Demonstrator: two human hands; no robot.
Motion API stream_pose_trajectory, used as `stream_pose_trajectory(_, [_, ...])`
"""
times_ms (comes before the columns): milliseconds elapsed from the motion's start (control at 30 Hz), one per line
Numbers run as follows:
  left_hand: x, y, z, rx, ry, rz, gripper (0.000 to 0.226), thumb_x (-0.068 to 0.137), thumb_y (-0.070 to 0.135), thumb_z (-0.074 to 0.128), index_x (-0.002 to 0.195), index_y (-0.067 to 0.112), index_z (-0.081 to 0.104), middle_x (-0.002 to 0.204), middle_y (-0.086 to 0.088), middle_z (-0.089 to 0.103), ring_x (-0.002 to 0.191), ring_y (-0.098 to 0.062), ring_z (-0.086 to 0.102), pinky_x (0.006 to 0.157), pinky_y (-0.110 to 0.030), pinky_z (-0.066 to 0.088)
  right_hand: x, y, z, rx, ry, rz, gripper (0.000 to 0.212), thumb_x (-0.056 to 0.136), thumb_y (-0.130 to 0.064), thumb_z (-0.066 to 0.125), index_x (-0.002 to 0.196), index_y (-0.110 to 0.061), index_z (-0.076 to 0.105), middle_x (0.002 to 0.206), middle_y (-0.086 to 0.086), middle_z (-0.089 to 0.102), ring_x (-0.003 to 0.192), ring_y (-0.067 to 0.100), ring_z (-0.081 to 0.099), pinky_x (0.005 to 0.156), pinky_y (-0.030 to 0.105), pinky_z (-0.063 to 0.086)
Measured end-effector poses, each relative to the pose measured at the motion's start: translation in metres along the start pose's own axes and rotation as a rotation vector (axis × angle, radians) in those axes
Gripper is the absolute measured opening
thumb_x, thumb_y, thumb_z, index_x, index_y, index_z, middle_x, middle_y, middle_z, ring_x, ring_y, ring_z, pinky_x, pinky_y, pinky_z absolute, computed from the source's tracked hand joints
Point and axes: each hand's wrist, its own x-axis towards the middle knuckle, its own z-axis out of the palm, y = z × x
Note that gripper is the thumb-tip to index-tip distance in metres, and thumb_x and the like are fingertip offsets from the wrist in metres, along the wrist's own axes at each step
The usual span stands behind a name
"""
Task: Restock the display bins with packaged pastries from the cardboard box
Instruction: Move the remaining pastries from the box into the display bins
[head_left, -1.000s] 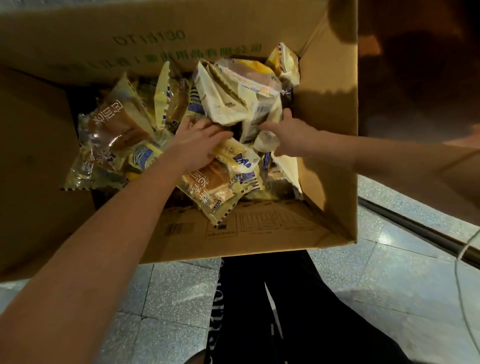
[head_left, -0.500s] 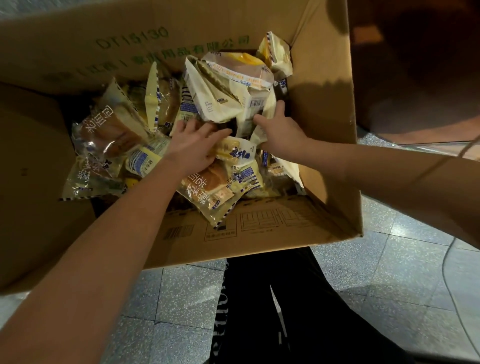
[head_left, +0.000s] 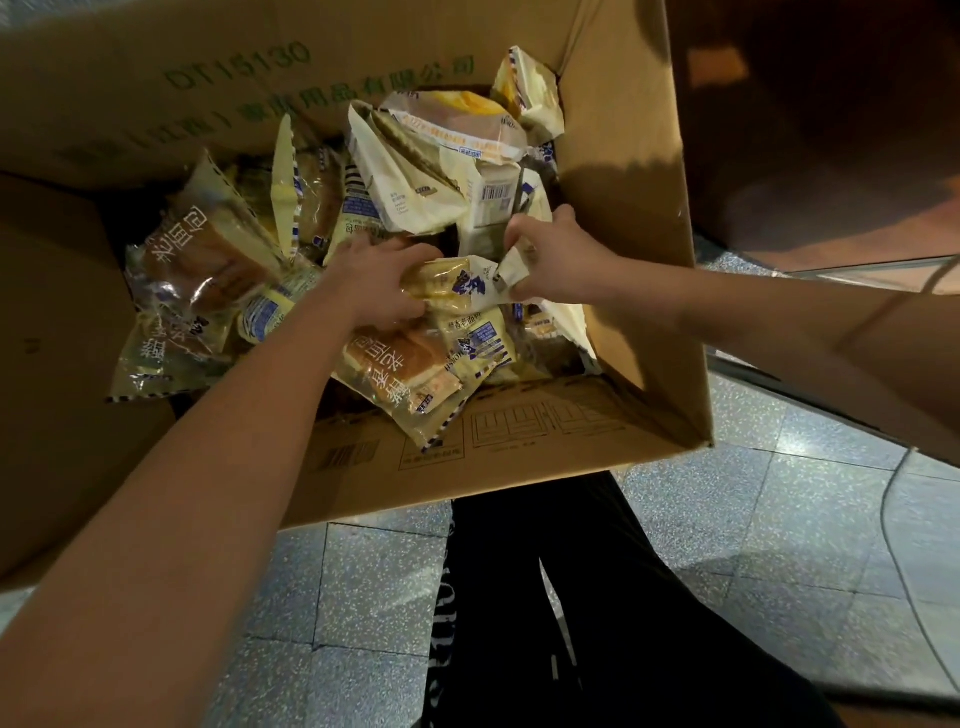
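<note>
- One pastry packet (head_left: 457, 283) is being handled. It lies on top of the heap inside the cardboard box (head_left: 519, 431), with its long axis running from 9 o'clock to 3 o'clock.
- At its 9 o'clock end, the left hand (head_left: 379, 283) has its fingers curled over the bread and is gripping it.
- At its 3 o'clock end, the right hand (head_left: 558, 265) is pinching the crimped wrapper flap.
- Neither hand is nearer, since the packet spans the gap between them.
- Many loose packets surround it:
  - a loaf packet (head_left: 400, 364) touches it at 6 o'clock;
  - a large loaf packet (head_left: 208, 270) sits out at 9 o'clock;
  - upright bags (head_left: 415, 192) stand at 12 o'clock.
- The display bins are not in view.
- Judgement: the packet is held at both ends, so the next move is probably a level lift straight up. The loaf packet below may drag along with it.
</note>
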Motion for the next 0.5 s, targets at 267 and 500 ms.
stream_pose_trajectory(267, [-0.019,0.002,-0.010,-0.018,-0.001,0.013,0.070,0.081,0.043,0.069,0.143,0.037,0.035,0.151,0.001,0.040,0.132,-0.036,0.035,0.106,-0.049,0.031,-0.020,0.000,-0.005,0.173,0.010,-0.034,0.054,0.080,-0.024,0.079,0.123,-0.031,0.049,0.132,0.007,0.028,0.089,0.016,0.049,0.066,0.016,0.043])
stream_pose_trajectory(500, [-0.024,-0.004,-0.005,-0.198,0.109,0.051,0.067,0.080,0.029,0.073,0.138,0.025,0.041,0.142,0.003,0.044,0.122,-0.023,0.047,0.091,-0.039,0.041,-0.034,-0.003,-0.009,0.257,0.090,-0.063,0.055,0.075,-0.044,0.081,0.118,-0.026,0.052,0.123,0.003,0.033,0.098,0.019,0.050,0.065,0.022,0.054])
